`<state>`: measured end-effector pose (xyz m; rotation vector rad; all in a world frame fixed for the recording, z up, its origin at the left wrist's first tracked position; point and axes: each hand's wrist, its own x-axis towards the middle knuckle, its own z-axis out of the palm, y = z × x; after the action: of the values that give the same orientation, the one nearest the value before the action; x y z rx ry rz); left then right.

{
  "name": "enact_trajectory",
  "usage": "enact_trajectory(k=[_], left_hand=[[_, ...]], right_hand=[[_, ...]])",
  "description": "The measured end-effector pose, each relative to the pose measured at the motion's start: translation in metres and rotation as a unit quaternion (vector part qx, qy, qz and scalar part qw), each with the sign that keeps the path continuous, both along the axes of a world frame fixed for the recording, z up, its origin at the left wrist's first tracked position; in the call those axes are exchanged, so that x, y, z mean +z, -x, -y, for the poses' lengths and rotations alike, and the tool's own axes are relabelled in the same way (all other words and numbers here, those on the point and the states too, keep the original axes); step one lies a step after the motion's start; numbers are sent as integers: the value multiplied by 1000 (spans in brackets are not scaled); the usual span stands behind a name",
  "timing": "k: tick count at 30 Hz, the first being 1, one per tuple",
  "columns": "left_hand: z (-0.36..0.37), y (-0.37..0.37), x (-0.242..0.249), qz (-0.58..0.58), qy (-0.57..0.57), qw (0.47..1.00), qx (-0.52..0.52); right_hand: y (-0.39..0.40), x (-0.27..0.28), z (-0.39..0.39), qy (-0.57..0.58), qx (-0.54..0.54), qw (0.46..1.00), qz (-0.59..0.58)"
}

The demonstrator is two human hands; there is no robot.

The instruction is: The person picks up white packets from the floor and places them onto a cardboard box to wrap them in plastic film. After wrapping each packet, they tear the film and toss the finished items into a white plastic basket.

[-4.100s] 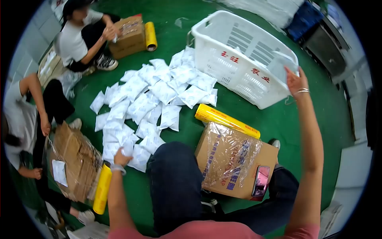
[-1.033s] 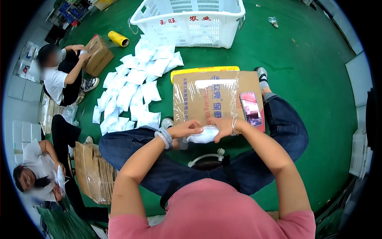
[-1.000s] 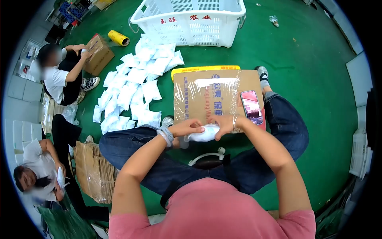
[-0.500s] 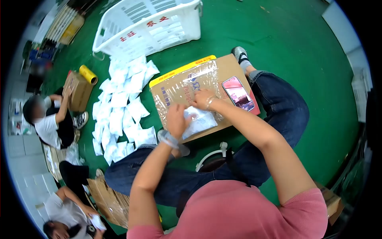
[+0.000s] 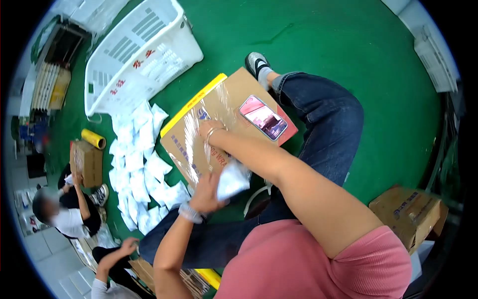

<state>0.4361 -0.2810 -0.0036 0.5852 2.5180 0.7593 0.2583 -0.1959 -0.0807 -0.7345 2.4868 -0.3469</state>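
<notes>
My left hand (image 5: 206, 195) grips a small white pouch (image 5: 234, 180) at the near edge of a flat cardboard box (image 5: 229, 102). The pouch is tilted and slightly blurred. Over the left part of the box, my right hand (image 5: 212, 129) touches the top surface, its fingers curled under; whatever they hold is hidden. Shiny clear film covers part of the box's printed face. A phone (image 5: 263, 117) with a lit screen lies on the right side of the box. Left of the box, many white pouches (image 5: 134, 162) are heaped on the floor.
A white plastic basket (image 5: 144, 65) stands beyond the pile. At far left a person (image 5: 69, 219) sits by a carton (image 5: 85, 163) and a yellow roll (image 5: 93, 138). Another person's arm (image 5: 112, 261) shows at lower left. An open carton (image 5: 408, 214) sits at right.
My left hand has lifted the pouch off the box and drawn it back toward my body. My right hand has shifted left in view. The whole view has turned and moved rightward.
</notes>
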Motion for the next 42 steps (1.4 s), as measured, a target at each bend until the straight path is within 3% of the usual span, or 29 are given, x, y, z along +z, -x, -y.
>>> enact_trajectory(k=[2,3,4,5,6,7,10,11,12,13,18,20,22,23,24,25,26,27,29,30,31,32,33,34,35,38,39,40,42], left_hand=[[9,-22,27,123,-98,982,-106],[11,-31,44,273,-76,952,-119],[7,-39,66,433,-152,884,-91],[18,-49,72,478,-165,856,-110],[22,-53,89,594,-180,782,-59],[40,-72,98,724,-240,642,70],[64,-107,122,753,-406,495,154],[68,-116,125,737,-438,474,201],[68,-124,126,720,-461,460,241],[66,-129,125,699,-480,453,273],[32,-120,111,658,-530,420,331],[11,-109,103,671,-528,406,325],[-5,-97,97,680,-525,403,316],[-12,-92,94,684,-522,403,312],[-17,-88,92,687,-519,400,313],[-19,-85,92,685,-519,400,318],[-19,-81,91,679,-517,403,329],[-17,-79,91,670,-514,411,344],[-7,-73,94,639,-486,456,384],[-1,-69,95,619,-443,516,392],[11,-54,93,572,-299,699,309],[23,-39,91,504,-125,830,206],[43,-39,94,450,-94,842,282],[62,-46,97,392,-61,847,354],[75,-59,105,332,-114,833,429],[-40,-68,132,105,-204,865,445],[-44,-76,110,139,-339,829,424],[-61,-78,97,92,-336,781,518],[-54,-84,81,173,-501,635,562]], right_hand=[[-7,9,-7,63,-67,993,75],[-6,1,-10,87,-96,983,127],[-12,-5,-15,89,-101,982,130],[-21,-13,-24,118,-57,991,37],[-34,-22,-34,145,-11,988,-55],[-45,-33,-42,142,-12,989,-47],[-59,-43,-66,254,2,951,-174],[-69,-40,-74,325,-19,945,-31],[-82,-30,-81,365,-23,931,19],[-96,-18,-89,402,-29,913,68],[-175,156,-144,485,-91,868,55],[-201,168,-145,408,-11,895,178],[-214,154,-148,492,49,848,192],[-202,158,-154,459,73,836,292],[-202,149,-154,461,72,836,289],[-208,133,-152,537,-7,699,472],[-210,126,-150,578,-85,516,626],[-211,120,-148,555,-140,378,728],[-214,117,-144,586,-149,346,717],[-214,117,-142,617,-155,317,704],[-210,115,-142,609,-162,305,714],[-204,115,-146,607,-164,304,716],[-197,117,-151,612,-192,299,706],[-189,118,-156,618,-219,294,695],[-181,117,-159,630,-241,298,675],[-165,127,-156,652,-241,342,632],[-167,133,-148,652,-232,375,617],[-169,139,-142,653,-221,407,600],[-159,147,-143,654,-208,417,596]])
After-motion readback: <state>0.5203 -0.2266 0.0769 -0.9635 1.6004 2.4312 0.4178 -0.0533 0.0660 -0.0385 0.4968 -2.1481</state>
